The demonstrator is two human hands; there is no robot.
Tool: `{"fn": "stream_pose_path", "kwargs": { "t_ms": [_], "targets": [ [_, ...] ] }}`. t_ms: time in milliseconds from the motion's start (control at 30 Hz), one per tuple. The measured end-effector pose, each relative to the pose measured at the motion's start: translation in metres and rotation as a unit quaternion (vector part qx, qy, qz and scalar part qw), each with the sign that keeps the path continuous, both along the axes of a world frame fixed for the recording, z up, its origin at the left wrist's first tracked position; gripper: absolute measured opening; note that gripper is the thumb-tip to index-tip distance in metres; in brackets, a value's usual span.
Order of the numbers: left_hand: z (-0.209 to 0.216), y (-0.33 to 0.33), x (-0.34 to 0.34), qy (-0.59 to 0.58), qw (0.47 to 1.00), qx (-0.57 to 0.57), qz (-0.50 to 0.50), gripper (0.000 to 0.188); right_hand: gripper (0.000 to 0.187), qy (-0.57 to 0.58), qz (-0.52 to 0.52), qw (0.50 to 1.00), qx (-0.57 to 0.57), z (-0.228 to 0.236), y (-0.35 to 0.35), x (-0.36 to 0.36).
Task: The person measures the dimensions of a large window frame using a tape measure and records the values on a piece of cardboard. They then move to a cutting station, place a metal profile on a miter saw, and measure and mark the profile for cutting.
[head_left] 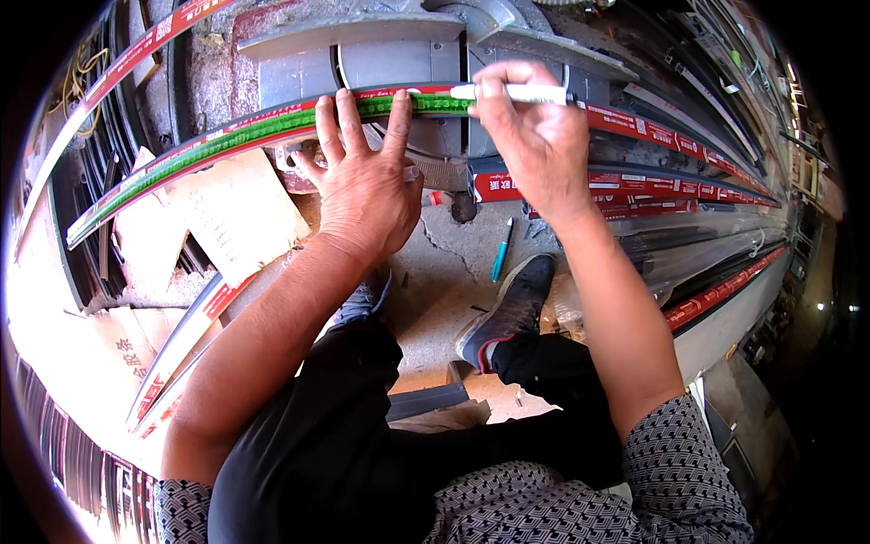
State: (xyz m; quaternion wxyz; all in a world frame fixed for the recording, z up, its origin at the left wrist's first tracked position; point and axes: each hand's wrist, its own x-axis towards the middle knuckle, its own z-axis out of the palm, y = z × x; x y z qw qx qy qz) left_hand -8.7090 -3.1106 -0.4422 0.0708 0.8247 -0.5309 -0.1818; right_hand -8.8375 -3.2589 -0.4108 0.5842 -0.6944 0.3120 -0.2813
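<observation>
A long profile [272, 115] with a red printed film runs across in front of me, and a green marked strip [227, 142] lies along it. The spread fingers of my left hand [362, 190] rest on both, with the palm nearer me. My right hand [539, 150] is closed around a white pen, perhaps a marker [526, 93]. Its left end is at the profile, just right of my left fingers; I cannot tell whether it touches. Beneath the profile is a grey metal machine bed [399, 63] with a dark slot and a raised metal fence [353, 34] behind.
More red-filmed profiles [671, 188] lie at the right, beside clear plastic wrap [707, 227]. A teal pen [501, 249] is on the concrete floor near my shoe [512, 308]. Cardboard [240, 213] lies at the left. Dark long bars [118, 100] are stacked at the far left.
</observation>
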Motion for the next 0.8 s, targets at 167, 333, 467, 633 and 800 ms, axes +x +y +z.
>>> {"fn": "stream_pose_path", "kwargs": {
  "t_ms": [167,333,467,633,800],
  "targets": [
    [0.003,0.0,0.0,0.007,1.0,0.009,0.002,0.091,0.014,0.029,-0.016,0.998,0.057,0.013,0.035,-0.025],
    [0.0,0.001,0.0,0.0,1.0,0.0,0.001,0.093,0.014,0.029,-0.024,0.993,0.108,0.01,0.053,-0.027],
    [0.0,0.002,0.0,0.0,1.0,-0.001,-0.001,0.093,0.015,0.057,-0.015,0.99,0.128,0.002,0.056,-0.022],
    [0.0,0.001,0.0,0.001,1.0,0.01,-0.001,0.092,0.018,0.114,-0.002,0.988,0.109,-0.013,0.062,-0.011],
    [-0.002,0.002,0.001,-0.012,1.0,0.02,-0.009,0.096,0.017,0.087,-0.066,0.975,0.192,-0.029,0.081,-0.001]
  ]
}}
